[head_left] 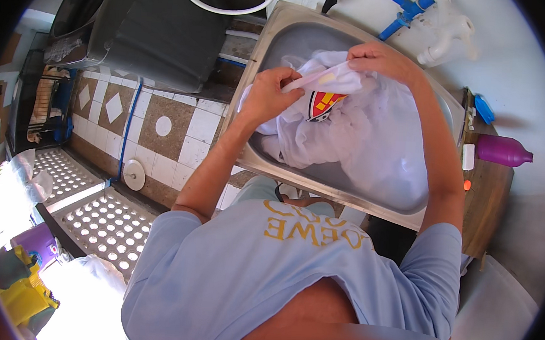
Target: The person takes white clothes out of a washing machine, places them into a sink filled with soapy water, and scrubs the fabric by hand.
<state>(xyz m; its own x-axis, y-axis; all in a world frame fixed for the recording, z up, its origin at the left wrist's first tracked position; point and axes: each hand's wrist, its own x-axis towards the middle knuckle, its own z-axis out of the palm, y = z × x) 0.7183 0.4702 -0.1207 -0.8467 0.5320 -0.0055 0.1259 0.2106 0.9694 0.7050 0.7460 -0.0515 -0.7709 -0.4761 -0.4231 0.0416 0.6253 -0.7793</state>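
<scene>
White wet clothing (325,136) fills much of a metal sink (275,44) in front of me. A red, yellow and black print shows in its middle. My left hand (270,95) pinches one end of a raised white cloth edge with a pinkish band, over the sink's left side. At the other end of that stretch, my right hand (381,61) grips the cloth near the sink's far side. The edge is drawn out between both hands. Whether it belongs to the printed garment, I cannot tell. Cloudy whitish water or soaked fabric lies at the sink's right.
Right of the sink, a wooden surface (489,191) carries a purple bottle (504,151), a white block (468,157) and a blue object (484,110). Blue pipes (410,15) run along the wall. A dark grey appliance (162,29) stands left; a blue hose (128,128) crosses the tiled floor.
</scene>
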